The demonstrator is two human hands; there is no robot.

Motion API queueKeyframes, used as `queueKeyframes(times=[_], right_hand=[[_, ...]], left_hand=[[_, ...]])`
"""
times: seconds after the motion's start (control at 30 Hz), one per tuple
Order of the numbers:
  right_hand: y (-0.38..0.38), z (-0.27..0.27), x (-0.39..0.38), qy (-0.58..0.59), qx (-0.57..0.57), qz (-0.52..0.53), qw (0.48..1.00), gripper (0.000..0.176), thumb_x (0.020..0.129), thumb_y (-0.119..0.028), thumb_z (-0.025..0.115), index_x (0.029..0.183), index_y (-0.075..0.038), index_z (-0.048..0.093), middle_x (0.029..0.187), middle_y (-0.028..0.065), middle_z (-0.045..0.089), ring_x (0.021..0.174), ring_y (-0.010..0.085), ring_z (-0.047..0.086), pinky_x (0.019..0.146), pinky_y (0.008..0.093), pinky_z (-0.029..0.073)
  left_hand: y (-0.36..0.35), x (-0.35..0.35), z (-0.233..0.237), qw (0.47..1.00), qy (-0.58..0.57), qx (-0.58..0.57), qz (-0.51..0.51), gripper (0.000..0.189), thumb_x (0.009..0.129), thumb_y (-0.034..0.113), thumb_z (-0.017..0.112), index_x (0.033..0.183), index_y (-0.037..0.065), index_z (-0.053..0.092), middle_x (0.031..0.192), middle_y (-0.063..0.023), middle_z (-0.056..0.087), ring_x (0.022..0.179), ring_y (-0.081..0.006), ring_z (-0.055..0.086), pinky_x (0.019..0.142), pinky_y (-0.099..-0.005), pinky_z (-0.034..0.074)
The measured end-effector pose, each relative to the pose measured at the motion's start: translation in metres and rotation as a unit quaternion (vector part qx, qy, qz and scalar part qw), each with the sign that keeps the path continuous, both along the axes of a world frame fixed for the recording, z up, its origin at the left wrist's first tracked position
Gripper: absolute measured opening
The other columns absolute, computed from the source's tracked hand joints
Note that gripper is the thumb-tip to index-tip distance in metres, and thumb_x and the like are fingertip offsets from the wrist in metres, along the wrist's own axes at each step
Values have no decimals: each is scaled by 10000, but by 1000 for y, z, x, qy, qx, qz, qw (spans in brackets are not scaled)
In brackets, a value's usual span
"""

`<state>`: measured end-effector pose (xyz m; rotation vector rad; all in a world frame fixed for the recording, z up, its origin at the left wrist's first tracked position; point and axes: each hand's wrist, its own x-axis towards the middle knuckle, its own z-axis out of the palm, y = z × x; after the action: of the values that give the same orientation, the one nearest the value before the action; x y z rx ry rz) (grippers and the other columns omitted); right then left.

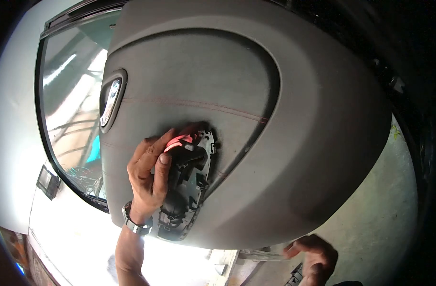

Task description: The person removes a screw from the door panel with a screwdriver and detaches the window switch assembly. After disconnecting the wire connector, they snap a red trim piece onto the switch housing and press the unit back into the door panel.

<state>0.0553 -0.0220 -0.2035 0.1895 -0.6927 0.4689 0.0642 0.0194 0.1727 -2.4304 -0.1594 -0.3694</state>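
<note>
— Head view: our left hand (149, 178) has its grip closed round the black bracket (187, 190), seven o'clock on the grey panel (299, 143).
— And our right hand (313, 260), five o'clock, curls beneath the panel's edge; its grip we cannot tell.

A white car body (13, 143) fills the left edge of the frame. Set in it, a dark-framed window (70, 109) reflects bright light and beams. A small dark rectangular plate (48, 182) sits at lower left. Grey concrete floor (380, 209) shows at lower right.
</note>
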Motion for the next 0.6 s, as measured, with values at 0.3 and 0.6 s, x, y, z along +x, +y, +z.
queueKeyframes(times=[0.3,0.6], right_hand=[[-15,160,39,-8,58,118,991,634,1019,-120,566,1562,-38,249,917,136,661,739,168,668,678,295,556],[34,199,48,-45,125,182,974,776,1073,-137,479,1614,-114,-78,971,179,660,703,182,688,697,297,581]], left_hand=[[8,-4,2,1000,4,-4,-18,338,1017,137,533,1279,-34,663,943,-115,665,853,-172,598,815,-280,463],[7,-2,0,1000,6,-13,-27,329,1014,119,541,1280,-27,665,955,-118,666,857,-182,609,805,-293,475]])
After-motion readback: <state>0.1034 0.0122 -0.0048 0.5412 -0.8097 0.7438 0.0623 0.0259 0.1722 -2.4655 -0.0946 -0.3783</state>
